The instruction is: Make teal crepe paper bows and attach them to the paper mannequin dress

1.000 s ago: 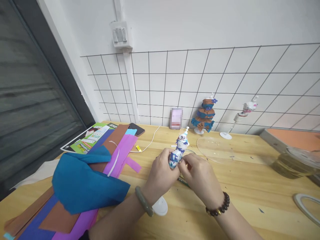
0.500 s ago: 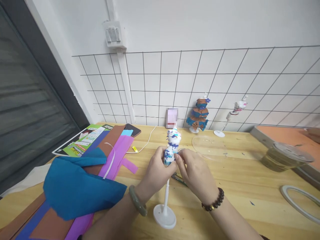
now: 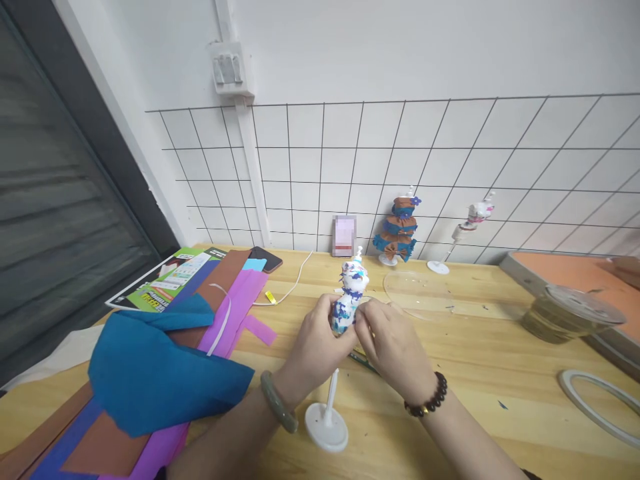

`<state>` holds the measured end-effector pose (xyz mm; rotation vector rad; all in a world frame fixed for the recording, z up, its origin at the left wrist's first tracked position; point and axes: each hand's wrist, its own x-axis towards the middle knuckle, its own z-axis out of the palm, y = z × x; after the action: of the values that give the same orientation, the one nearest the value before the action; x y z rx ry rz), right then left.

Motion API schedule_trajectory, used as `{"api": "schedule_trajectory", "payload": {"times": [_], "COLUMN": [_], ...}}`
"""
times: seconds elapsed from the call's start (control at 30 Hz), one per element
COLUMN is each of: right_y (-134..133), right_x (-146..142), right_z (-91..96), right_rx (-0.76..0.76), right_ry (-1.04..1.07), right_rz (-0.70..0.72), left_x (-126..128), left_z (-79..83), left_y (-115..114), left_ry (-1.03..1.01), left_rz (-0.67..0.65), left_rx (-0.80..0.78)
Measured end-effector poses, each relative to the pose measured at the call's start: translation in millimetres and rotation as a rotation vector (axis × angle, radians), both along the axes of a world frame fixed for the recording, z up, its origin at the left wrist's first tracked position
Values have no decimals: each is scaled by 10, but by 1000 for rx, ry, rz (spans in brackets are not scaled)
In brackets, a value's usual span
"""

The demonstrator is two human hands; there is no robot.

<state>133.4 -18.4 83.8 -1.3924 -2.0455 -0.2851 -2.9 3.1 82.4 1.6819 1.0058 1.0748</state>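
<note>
A small white mannequin bust (image 3: 350, 293) flecked with blue and purple paper bits stands on a thin white pole with a round white base (image 3: 326, 427). My left hand (image 3: 315, 347) is wrapped round its lower body from the left. My right hand (image 3: 393, 347) pinches at its waist from the right, fingers pressed together. Both hands hover over the wooden table (image 3: 475, 373), and the stand leans slightly.
Blue, brown, purple and pink paper sheets (image 3: 160, 373) lie at the left with a green leaflet (image 3: 165, 280) and a phone (image 3: 265, 259). Two finished busts (image 3: 400, 230) (image 3: 473, 220) stand by the wire grid. A clear disc (image 3: 425, 290), a tape stack (image 3: 570, 313) and a ring (image 3: 595, 407) sit right.
The bust was held low and tilted with its base near my wrist; it has come upright and now leans a little, with the base back on the table.
</note>
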Motion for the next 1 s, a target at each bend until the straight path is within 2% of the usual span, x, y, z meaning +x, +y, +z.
{"api": "schedule_trajectory", "payload": {"times": [0.13, 0.37, 0.47, 0.53, 0.6, 0.7, 0.8, 0.9, 1.0], "right_y": [-4, -9, 0, 10, 16, 11, -3, -15, -23], "right_x": [3, -41, -39, -25, -12, -14, -42, -63, -63], "right_z": [-41, -54, -46, -39, -32, -25, -23, -23, -18], "right_rx": [13, -90, -178, -216, -234, -224, -199, -157, -122], "right_ry": [210, 521, 682, 756, 759, 649, 527, 475, 491], "right_rz": [45, 72, 125, 151, 139, 66, 47, 86, 117], "left_x": [16, 32, 22, 12, 3, 2, 13, 23, 26], "left_z": [38, 59, 37, 18, 2, -13, -16, 8, 60], "left_y": [-2, 41, 68, 81, 82, 55, 20, 2, 0], "left_ry": [-190, -398, -431, -397, -315, -166, -81, -129, -287], "left_rz": [-103, -173, -160, -120, -57, 31, 64, 51, -26], "left_rx": [-138, -367, -371, -312, -216, -65, 5, -28, -160]}}
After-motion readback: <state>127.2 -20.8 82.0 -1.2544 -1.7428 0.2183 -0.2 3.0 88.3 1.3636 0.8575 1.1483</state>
